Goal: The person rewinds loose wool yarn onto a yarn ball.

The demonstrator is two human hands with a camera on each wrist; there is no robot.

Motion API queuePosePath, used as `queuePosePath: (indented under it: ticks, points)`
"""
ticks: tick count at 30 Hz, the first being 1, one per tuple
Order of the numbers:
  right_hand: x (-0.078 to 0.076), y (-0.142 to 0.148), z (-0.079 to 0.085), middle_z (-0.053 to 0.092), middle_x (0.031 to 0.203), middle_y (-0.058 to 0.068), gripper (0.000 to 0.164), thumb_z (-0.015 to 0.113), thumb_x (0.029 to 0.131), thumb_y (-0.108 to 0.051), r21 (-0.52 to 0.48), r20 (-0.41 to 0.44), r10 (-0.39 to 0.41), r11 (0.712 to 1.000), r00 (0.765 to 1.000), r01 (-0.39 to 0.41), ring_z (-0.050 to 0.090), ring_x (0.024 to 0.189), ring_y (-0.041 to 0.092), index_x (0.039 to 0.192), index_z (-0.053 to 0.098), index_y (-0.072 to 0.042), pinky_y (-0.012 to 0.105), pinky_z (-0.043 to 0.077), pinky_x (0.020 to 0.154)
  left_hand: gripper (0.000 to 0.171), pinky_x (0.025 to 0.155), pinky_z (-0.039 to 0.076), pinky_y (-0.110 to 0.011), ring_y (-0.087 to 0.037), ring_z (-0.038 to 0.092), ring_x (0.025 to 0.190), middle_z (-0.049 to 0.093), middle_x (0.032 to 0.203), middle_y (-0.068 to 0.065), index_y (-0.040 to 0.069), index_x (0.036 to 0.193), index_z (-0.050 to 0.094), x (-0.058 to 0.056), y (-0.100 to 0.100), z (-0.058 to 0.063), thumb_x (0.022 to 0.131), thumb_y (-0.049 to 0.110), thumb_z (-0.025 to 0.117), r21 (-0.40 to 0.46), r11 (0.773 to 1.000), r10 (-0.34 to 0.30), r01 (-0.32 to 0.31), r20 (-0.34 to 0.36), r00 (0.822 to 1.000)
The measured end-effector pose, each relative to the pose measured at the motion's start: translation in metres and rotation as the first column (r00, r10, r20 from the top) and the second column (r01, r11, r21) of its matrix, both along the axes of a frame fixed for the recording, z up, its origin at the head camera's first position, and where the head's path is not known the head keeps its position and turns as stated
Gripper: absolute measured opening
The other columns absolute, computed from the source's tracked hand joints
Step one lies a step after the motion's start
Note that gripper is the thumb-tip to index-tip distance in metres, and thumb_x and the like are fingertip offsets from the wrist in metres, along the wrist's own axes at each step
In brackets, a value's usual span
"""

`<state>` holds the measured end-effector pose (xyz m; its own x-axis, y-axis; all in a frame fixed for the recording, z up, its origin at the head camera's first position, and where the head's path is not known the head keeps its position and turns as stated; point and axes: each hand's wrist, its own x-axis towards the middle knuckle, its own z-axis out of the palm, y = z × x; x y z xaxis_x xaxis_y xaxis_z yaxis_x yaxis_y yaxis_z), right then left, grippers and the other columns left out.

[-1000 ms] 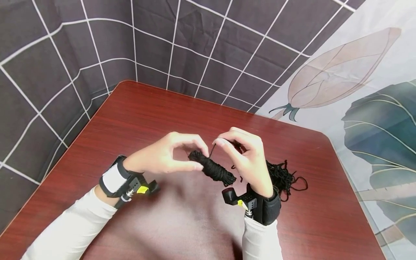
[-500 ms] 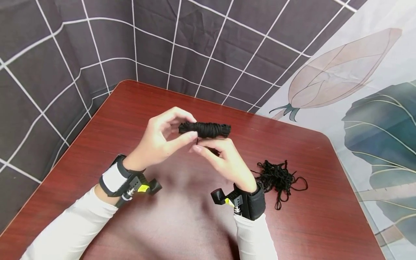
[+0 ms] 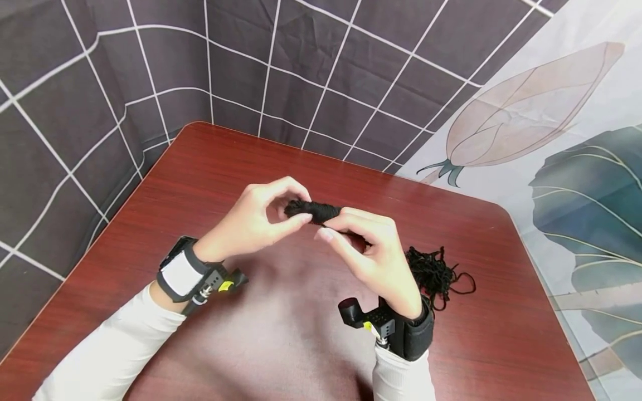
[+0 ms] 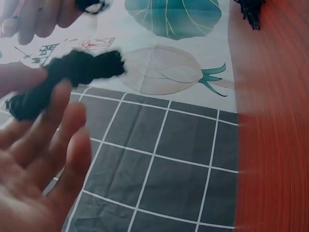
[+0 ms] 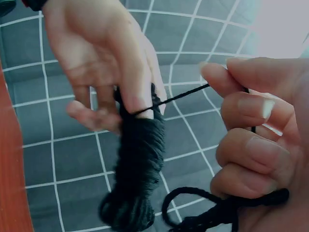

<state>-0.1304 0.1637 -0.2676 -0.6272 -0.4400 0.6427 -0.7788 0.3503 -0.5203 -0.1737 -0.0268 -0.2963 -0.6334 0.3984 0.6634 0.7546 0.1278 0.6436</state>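
Note:
A wound bundle of black cord (image 3: 318,212) is held above the table, pinched near its left end between the thumb and fingers of my left hand (image 3: 251,220). In the right wrist view, one taut strand (image 5: 181,96) runs from the bundle, by the left thumb, to my right hand (image 5: 256,140). The right thumb and forefinger pinch that strand, and the other fingers curl in. More cord (image 5: 212,220) trails below this hand with a loose loop. In the head view, the right hand overlaps the bundle's right end. The left wrist view shows the bundle (image 4: 72,72) blurred.
A loose tangle of black cord (image 3: 435,275) lies on the reddish-brown table (image 3: 225,167), partly behind my right wrist. A dark gridded cloth (image 3: 301,67) hangs behind and to the left. On the right is a light cloth with plant prints (image 3: 501,128).
Both hands and the bundle have risen from their first position, and the bundle is tilted less. Since half a second ago, my right hand has come from beneath the bundle to its right end.

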Motion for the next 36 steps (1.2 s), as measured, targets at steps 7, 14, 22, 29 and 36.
queuePosePath:
  ticks: [7,14,22,29,36]
  points:
    - [0.003,0.003,0.011,0.053,0.061,-0.001,0.009,0.066,0.078,0.005,-0.064,-0.032,-0.049,0.997,0.998,0.047,0.036,0.053,0.006,0.074,0.067,-0.003,0.022,0.028,0.045,0.015,0.060,0.051,-0.030,-0.005,0.056,0.070,0.064,0.080,0.001,0.008,0.091,0.061,-0.008,-0.001,-0.015,0.079,0.009,0.069,-0.066,0.958,-0.276,0.279,0.049,0.960]
    - [-0.006,0.007,0.005,0.057,0.064,0.003,0.008,0.067,0.077,0.007,-0.088,-0.053,-0.055,0.995,0.997,0.050,0.039,0.055,0.008,0.077,0.069,-0.001,0.023,0.030,0.049,0.018,0.075,0.049,-0.029,-0.008,0.059,0.081,0.064,0.085,0.003,0.012,0.095,0.061,-0.009,-0.004,-0.022,0.081,0.016,0.070,-0.030,0.907,-0.415,0.421,0.115,0.902]
    - [-0.033,0.014,-0.029,0.066,0.077,0.006,0.010,0.063,0.084,0.001,-0.074,0.088,0.017,0.997,0.996,-0.011,0.054,0.067,0.014,0.086,0.071,-0.005,0.026,0.043,0.058,0.026,0.065,0.054,-0.027,-0.022,0.058,0.075,0.060,0.086,-0.010,-0.004,0.096,0.058,-0.003,-0.005,-0.017,0.073,-0.012,0.067,0.242,0.871,-0.473,0.426,0.186,0.861]
    - [-0.040,0.009,-0.044,0.069,0.079,0.004,0.010,0.061,0.086,-0.003,0.044,0.137,-0.005,0.999,0.991,-0.001,0.054,0.068,0.011,0.088,0.071,-0.004,0.028,0.045,0.060,0.026,0.062,0.056,-0.024,-0.027,0.059,0.067,0.063,0.085,-0.006,-0.012,0.097,0.054,-0.007,-0.006,-0.013,0.073,-0.016,0.065,0.430,0.879,-0.285,0.206,0.126,0.950]
    - [-0.031,0.008,-0.036,0.066,0.075,-0.005,0.016,0.057,0.092,-0.019,0.086,0.207,0.022,0.995,0.978,-0.041,0.056,0.066,0.008,0.082,0.069,-0.014,0.026,0.046,0.058,0.025,0.064,0.055,-0.021,-0.021,0.060,0.068,0.063,0.088,-0.005,-0.008,0.100,0.057,-0.019,-0.008,-0.016,0.077,-0.005,0.067,0.424,0.902,0.040,-0.079,0.102,0.994]
